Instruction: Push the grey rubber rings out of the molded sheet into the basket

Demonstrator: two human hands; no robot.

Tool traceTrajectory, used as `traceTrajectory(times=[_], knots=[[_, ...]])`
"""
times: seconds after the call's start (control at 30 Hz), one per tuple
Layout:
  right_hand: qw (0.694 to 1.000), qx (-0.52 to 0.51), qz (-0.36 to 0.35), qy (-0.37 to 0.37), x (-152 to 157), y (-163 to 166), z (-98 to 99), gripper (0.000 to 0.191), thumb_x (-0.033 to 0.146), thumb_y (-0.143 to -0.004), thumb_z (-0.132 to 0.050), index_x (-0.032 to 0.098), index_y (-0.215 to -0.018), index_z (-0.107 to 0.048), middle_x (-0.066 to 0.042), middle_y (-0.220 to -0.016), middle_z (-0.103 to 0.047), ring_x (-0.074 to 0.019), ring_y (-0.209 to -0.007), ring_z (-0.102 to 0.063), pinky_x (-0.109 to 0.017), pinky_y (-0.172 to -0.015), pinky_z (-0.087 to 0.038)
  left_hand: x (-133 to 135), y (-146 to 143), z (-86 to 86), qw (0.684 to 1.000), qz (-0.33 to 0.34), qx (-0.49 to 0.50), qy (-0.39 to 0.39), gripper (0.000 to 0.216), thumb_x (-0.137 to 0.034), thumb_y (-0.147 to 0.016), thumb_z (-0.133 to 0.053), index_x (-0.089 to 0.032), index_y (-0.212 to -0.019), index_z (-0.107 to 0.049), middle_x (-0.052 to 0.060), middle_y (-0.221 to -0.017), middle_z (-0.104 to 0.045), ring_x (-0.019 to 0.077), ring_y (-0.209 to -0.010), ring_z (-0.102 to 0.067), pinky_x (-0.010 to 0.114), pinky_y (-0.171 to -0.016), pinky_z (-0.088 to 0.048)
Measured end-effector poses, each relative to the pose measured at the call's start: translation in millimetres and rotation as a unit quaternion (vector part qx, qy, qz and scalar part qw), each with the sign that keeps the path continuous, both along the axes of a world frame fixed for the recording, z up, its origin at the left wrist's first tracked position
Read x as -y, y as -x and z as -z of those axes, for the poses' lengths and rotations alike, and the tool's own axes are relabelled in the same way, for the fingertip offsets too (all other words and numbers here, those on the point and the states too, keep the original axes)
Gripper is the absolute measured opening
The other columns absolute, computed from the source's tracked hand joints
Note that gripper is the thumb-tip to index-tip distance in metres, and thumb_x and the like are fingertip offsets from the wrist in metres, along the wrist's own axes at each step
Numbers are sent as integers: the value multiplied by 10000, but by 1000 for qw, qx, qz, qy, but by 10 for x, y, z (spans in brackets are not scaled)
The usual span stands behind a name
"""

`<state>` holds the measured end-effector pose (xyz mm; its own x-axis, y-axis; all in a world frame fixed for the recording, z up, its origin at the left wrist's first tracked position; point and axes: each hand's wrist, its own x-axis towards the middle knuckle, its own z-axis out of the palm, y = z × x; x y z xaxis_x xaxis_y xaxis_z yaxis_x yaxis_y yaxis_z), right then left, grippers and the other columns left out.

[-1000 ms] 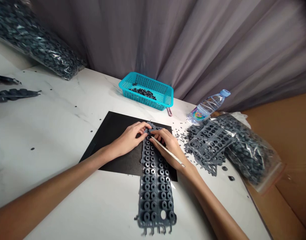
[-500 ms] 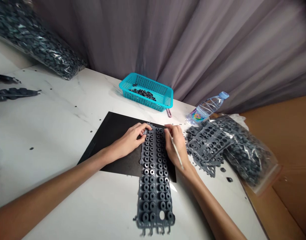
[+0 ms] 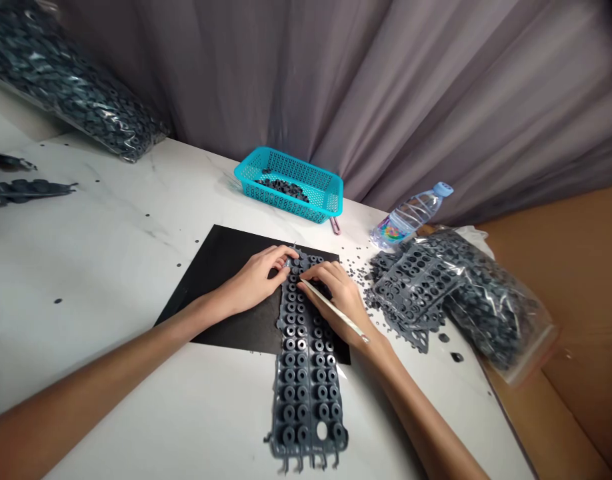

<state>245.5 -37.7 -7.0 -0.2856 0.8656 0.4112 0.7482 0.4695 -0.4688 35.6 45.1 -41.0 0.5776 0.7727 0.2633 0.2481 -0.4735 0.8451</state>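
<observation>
A long dark grey moulded rubber sheet [image 3: 289,376] lies lengthwise before me, covered in rows of ring-shaped grommets. One hole near its close end has no ring in it. My left hand [image 3: 259,277] pinches the sheet's far left edge between thumb and fingers. My right hand [image 3: 340,293] grips a slim white pen-like tool [image 3: 336,311], its tip down at the rings near the far end. The fingers cover part of the right-hand rows. Beneath the sheet's far half is a black mat [image 3: 221,267].
Behind the mat stands a turquoise basket [image 3: 331,217] with loose black rings, a pink object [image 3: 335,227] beside it. At right are a water bottle [image 3: 411,215], punched sheets [image 3: 411,280] and a filled plastic bag [image 3: 506,313]. Another full bag [image 3: 86,93] lies back left.
My right hand has moved left from the sheet's right edge to over its rings, bringing the white tool's tip among them. My left hand stays at the sheet's far left edge.
</observation>
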Motion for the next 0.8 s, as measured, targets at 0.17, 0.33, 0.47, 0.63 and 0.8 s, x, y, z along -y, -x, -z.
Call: traceTrajectory(times=[0.17,0.33,0.47,0.63,0.8], knots=[[1000,-5,-1,1,-5,3,6,157,400,-1074,-629,253,-1091,-683,-72,-1074,-732,-270,-986,-640,-432,-892,-537,7,-2,1,1000,-1,4,-1,318,-162,-982,-599,-240,-1285,-656,62,-1242,-694,200,-1064,-716,397,-1029,-587],[1000,-1,11,10,-12,11,17,151,390,-1074,-630,248,-1085,-680,-72,-1067,-724,-265,-984,-638,-422,-898,-536,4,-3,2,1000,1,9,-2,325,-150,-970,-608,-242,-1277,-661,61,-1257,-691,202,-1067,-716,401,-1022,-592],[1000,6,8,6,-16,-3,22,147,394,-1063,-649,252,-1077,-685,-67,-1054,-729,-265,-972,-640,-420,-887,-535,2,-4,3,1000,0,6,2,321,-153,-974,-611,-240,-1278,-662,63,-1254,-687,201,-1067,-711,402,-1023,-589],[1000,11,3,8,-26,-20,26,166,410,-1064,-646,252,-1093,-690,-68,-1051,-730,-264,-954,-634,-425,-868,-536,8,-8,-6,1000,1,3,3,326,-142,-973,-608,-241,-1279,-661,60,-1249,-687,198,-1066,-717,393,-1025,-587],[999,30,10,6,-37,-25,42,175,404,-1080,-617,250,-1133,-682,-71,-1055,-720,-264,-959,-630,-421,-869,-537,0,-5,-4,1000,5,1,4,339,-135,-966,-610,-247,-1282,-655,56,-1277,-683,195,-1061,-730,388,-1023,-592]])
